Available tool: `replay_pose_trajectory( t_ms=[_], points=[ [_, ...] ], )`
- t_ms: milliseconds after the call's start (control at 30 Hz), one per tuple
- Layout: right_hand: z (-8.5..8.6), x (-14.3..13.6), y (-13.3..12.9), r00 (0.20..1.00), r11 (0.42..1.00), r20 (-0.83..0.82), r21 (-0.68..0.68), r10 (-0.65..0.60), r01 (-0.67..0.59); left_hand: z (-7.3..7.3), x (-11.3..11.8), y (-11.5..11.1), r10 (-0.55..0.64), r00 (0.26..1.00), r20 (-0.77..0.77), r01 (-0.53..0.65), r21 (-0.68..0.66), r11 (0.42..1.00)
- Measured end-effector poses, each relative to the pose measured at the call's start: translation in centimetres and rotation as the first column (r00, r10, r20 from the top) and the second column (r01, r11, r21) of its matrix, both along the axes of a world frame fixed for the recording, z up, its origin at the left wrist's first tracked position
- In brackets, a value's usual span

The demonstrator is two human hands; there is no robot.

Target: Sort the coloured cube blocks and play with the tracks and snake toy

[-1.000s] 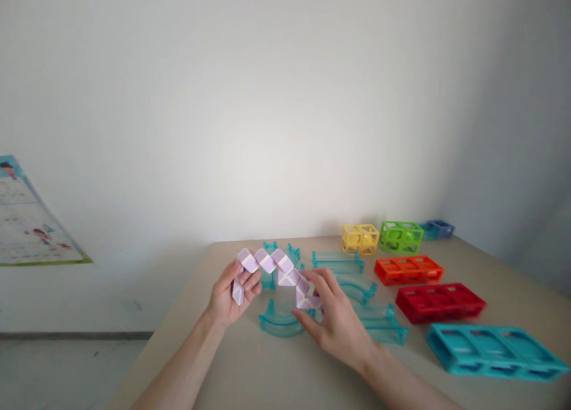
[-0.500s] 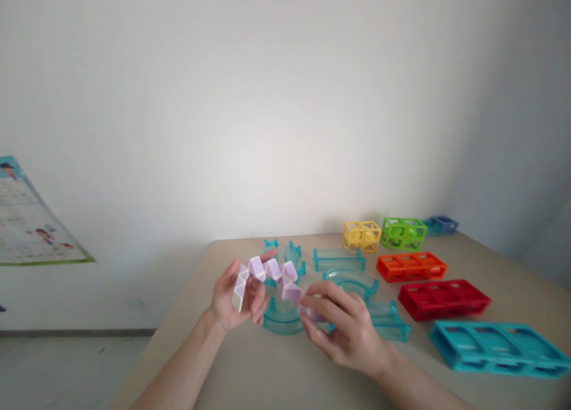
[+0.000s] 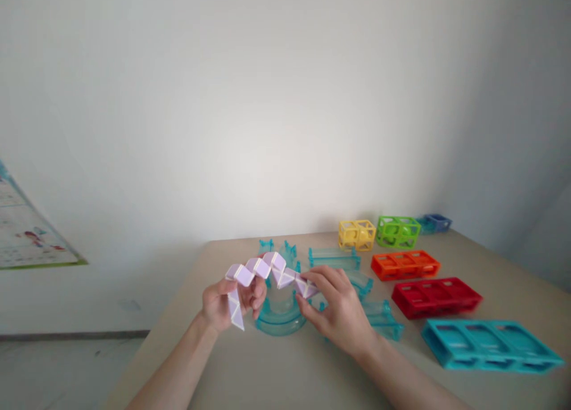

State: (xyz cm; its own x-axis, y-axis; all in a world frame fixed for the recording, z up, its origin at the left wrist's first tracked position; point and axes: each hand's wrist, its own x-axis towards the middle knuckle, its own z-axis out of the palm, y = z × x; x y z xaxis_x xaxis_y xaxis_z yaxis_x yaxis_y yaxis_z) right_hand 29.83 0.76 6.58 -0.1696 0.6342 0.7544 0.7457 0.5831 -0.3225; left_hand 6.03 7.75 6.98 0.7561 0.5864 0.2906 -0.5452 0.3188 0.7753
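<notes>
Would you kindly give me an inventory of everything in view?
Segmented chain: one, lilac and white, between the hands
Track pieces: several, partly hidden, translucent teal, mid-table
Yellow frame: one, yellow, far side
Green frame: one, green, right of yellow
Blue frame: one, blue, far right
Small piece: apparently one, teal, beside blue
Orange frame: one, orange, right side
Red frame: one, red, nearer
Turquoise frame: one, turquoise, near right
Table: one, beige, below
Poster: one, multicoloured, left wall
Walls: pale, behind
Floor: grey, lower left
Left hand: one, bare, chain's left part
Right hand: one, bare, chain's right end
Forearms: two, bare, bottom
</notes>
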Motion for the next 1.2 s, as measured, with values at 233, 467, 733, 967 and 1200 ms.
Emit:
replay_pose_trajectory(
  t_ms=[233, 467, 733, 967, 1200],
  points=[
    [0.1, 0.0, -0.1, 1.000, 1.000, -0.003, 0.010, 0.011, -0.011, -0.1, -0.1, -0.1, -0.013, 1.000, -0.014, 0.013, -0.013, 1.000],
    [-0.1, 0.5, 0.3, 1.000, 1.000, 0.024, 0.016, -0.011, 0.011, -0.8, 0.4, 0.0, -0.076, 0.988, -0.135, 0.077, 0.002, 0.997],
    [-0.3, 0.1, 0.6, 0.951, 0.945, 0.003, 0.112, -0.309, 0.307, -0.7, 1.8, -1.0, -0.039, 0.998, -0.054, 0.039, 0.013, 0.999],
    [-1.1, -0.9, 0.8, 0.797, 0.993, -0.596, -0.111, -0.097, 0.038, -1.0, 2.2, -1.6, -0.055, 0.998, -0.012, 0.055, 0.020, 0.998],
    [-0.2, -2.8, -0.2, 0.155, 0.601, -0.988, -0.133, -0.014, -0.788, -1.3, 2.5, -2.1, -0.054, 0.993, -0.101, 0.060, 0.054, 0.997]
  ],
)
